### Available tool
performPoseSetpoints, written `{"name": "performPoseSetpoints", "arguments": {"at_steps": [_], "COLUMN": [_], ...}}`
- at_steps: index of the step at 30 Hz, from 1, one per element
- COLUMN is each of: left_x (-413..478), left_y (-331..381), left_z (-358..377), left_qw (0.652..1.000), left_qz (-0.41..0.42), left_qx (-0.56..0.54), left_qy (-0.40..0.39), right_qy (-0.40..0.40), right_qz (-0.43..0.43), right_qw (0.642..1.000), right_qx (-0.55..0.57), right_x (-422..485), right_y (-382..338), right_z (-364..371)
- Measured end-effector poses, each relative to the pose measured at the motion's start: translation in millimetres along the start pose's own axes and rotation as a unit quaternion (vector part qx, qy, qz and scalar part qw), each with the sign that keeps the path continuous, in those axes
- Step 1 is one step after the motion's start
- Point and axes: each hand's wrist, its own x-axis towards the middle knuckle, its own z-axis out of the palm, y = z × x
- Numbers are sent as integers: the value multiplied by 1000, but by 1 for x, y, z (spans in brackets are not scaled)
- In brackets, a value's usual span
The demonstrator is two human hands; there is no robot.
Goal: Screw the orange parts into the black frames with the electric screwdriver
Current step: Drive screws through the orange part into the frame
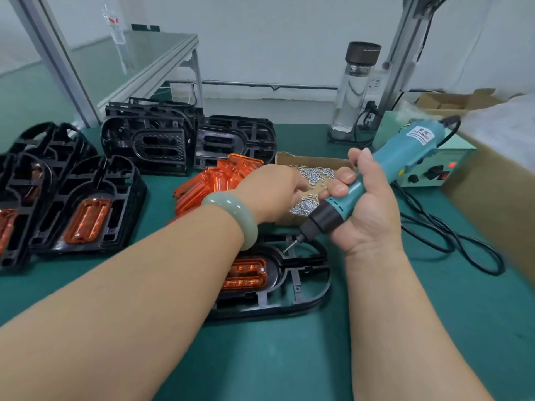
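Nearest the camera, low in the middle of the frame, a black moulded plastic frame with rounded ends (292, 287) lies flat on the green bench mat (289, 357), its long axis running left to right. A translucent orange ribbed insert (246, 273) sits in its left half, partly hidden by the left forearm, and one bright screw head shows at the insert's right end.

Just above it, right of centre, the right hand (367, 206) is wrapped tight around a teal electric screwdriver with a black collar (373, 186). The tool slants down and to the left, and its bit tip hangs over the upper rail of the frame, close above the plastic; whether it touches I cannot tell.

The left hand (272, 192), with a pale green bangle (234, 218) at the wrist, reaches across into a shallow cardboard tray of small silver screws (315, 180). Its fingers curl down among the screws, but whether they pinch one is hidden. This looks like fetching the next screw. That screw must travel down the picture to the bit, and the left hand is the nearer one to the tray.

Behind lies a heap of loose orange inserts (211, 183). At the left stand finished frames with orange fitted (86, 209); at upper centre, empty black frames (188, 140).
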Motion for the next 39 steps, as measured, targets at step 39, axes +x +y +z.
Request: {"name": "performPoseSetpoints", "arguments": {"at_steps": [39], "left_x": [14], "left_y": [7], "left_z": [8], "left_qw": [999], "left_qz": [-36], "left_qx": [25], "left_qy": [15], "right_qy": [4], "right_qz": [30], "right_qw": [999], "right_qx": [18], "right_x": [2], "right_y": [6], "right_z": [1]}}
